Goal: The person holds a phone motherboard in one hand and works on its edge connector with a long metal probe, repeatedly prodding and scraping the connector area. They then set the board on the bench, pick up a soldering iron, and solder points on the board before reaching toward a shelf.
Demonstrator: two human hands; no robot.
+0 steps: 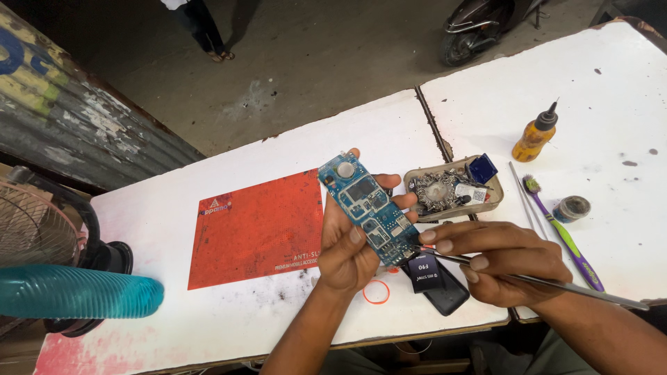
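Head view, looking down on a white worktable (pixel 208 305). My left hand (pixel 347 243) is closed around a blue phone circuit board (pixel 368 208), thumb pressed on its lower face, fingers wrapped behind, board tilted with its top end toward 11 o'clock and held just above the table. My right hand (pixel 504 260) pinches a pair of metal tweezers (pixel 528 278) shut between thumb and fingers; the tips meet the board's lower end, near the thumb of the other hand. I cannot tell if the tips hold any part.

Below the board, at 5 o'clock from it, lies a dark phone body (pixel 445 295) with a small black battery (pixel 422 272) on top. An orange rubber ring (pixel 376 292) sits on the table right by my left wrist. At 9 o'clock from the board is a red anti-slip mat (pixel 257 229). At 2 o'clock, a tan tray (pixel 495 201) of metal scraps and small parts. Farther right: an orange dropper bottle (pixel 535 135), a purple-green toothbrush (pixel 563 232), a small round tin (pixel 572 208). A teal fan (pixel 69 292) stands at far left.

Step in hand, as I judge it: probing or picking at a component on the board's bottom edge. Next move calls for a steady left grip and fine tip control, since the parts there are tiny and close together.
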